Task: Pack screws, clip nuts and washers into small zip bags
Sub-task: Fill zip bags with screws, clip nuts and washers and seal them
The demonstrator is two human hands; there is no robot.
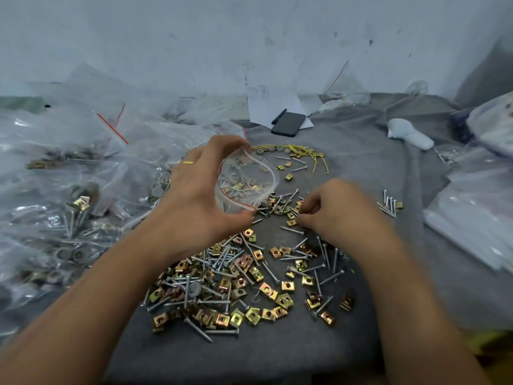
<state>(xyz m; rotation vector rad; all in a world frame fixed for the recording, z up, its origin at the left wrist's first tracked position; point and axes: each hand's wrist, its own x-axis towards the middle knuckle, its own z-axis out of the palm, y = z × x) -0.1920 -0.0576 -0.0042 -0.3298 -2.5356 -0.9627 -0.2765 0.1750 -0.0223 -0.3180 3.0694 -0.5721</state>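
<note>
I see a clear zip bag (245,184) open at twelve o'clock; screws (219,259) and gold clip nuts (266,290) scattered at six.

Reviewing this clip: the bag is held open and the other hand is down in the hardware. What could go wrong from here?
1. The left hand holds the zip bag open above the table; if it tips, the parts already inside could spill.
2. The right hand picks from a mixed heap of screws and clip nuts, so a miscount seems likely.
3. Screw points could pierce the thin bag.

One head-worn wide-angle view looks forward and down, close over the grey cloth (347,168).
</note>
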